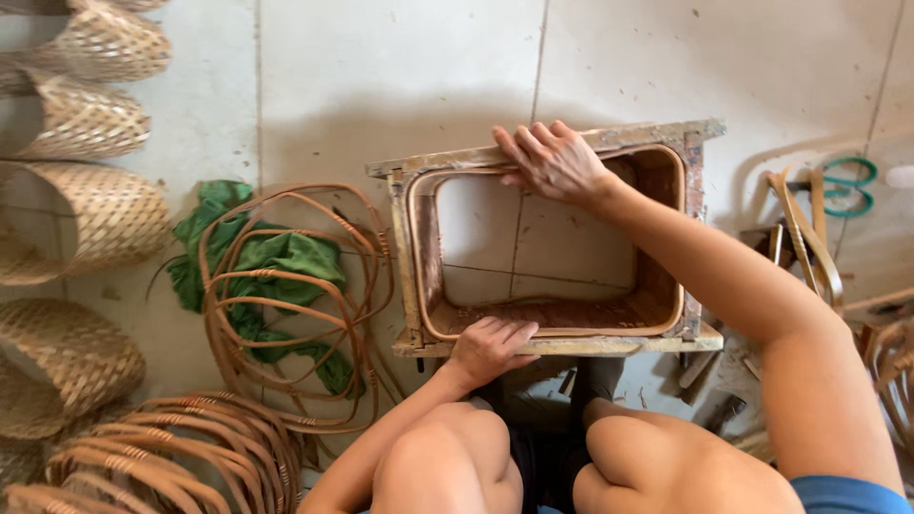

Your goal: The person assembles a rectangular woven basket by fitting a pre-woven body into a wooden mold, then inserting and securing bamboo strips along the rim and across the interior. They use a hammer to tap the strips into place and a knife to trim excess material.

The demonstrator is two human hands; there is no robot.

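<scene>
The right hand lies flat on the far rail of a wooden frame, fingers held close together and stretched toward the left, pressing on the top edge and holding nothing. The left hand rests on the near rail of the same frame, fingers together and laid flat over the edge, palm down. The frame is a rectangular, open-bottomed box standing on the tiled floor just in front of the person's knees, and a thin cane strip runs around its inner wall as a rounded loop.

Left of the frame, a loose coil of cane lies on a green cloth. Further left, woven baskets lie on their sides in a column. Near the frame's lower left corner sits a stack of bent cane hoops. Right of the frame lie bent wooden strips and green-handled scissors.
</scene>
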